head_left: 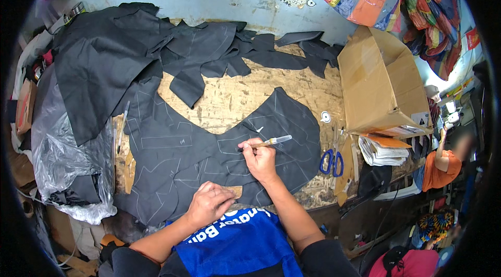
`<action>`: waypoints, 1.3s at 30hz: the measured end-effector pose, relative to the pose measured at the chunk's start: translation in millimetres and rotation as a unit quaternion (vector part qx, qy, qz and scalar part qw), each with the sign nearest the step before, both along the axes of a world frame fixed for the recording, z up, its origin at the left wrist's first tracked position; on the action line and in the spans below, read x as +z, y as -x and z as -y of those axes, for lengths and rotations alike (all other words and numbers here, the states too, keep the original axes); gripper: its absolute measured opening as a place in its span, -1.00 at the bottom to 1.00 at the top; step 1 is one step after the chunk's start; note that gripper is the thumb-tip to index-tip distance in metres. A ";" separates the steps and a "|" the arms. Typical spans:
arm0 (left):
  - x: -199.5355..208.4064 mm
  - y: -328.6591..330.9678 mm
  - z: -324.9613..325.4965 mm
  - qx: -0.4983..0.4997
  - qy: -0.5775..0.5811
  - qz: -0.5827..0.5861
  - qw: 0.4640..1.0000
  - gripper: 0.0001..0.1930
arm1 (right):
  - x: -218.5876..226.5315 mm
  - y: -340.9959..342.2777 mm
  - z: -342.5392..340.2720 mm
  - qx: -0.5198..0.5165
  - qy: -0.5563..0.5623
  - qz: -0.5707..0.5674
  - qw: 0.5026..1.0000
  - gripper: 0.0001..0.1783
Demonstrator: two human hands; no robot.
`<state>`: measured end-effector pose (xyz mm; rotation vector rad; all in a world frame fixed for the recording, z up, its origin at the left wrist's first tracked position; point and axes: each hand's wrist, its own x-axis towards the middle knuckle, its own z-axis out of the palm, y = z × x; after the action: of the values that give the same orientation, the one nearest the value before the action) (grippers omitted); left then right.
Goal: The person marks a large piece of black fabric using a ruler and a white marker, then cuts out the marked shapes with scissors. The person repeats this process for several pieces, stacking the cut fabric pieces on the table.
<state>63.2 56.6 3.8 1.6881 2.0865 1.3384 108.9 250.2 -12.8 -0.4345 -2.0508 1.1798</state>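
Head view shows your right hand (259, 161) grasping a clear-barrelled pen (280, 140), its writing end low over the dark fabric (154, 165) that spreads beneath and beyond both hands, marked with pale outlines. Your left hand (210, 205), nearer to you and just left of the right one, has its fingers closed on a small tan piece (238, 192) at the fabric's near edge. Blue-handled scissors (338, 165) lie to the right of your right hand, with an open cardboard box (362, 86) farther beyond them.

Blk slvs (330, 259), blue top (237, 251)
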 end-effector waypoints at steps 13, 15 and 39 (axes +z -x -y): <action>-0.5 -2.5 0.1 0.045 0.001 -0.023 0.999 -0.74 | -3.5 1.3 0.9 -0.017 0.001 -0.009 1.000 -0.83; -1.9 -2.5 -0.9 0.047 0.013 -0.034 0.998 -0.70 | 0.6 -1.8 0.7 -0.012 -0.022 0.009 1.000 -0.81; -4.9 -0.4 -1.4 0.072 -0.032 0.006 0.997 -0.54 | 50.6 -207.6 -112.7 -0.428 0.130 -0.015 0.894 -0.67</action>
<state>63.6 58.0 -1.1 1.5742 2.2197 1.4662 316.6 362.9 37.8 -1.2803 -1.3828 0.8703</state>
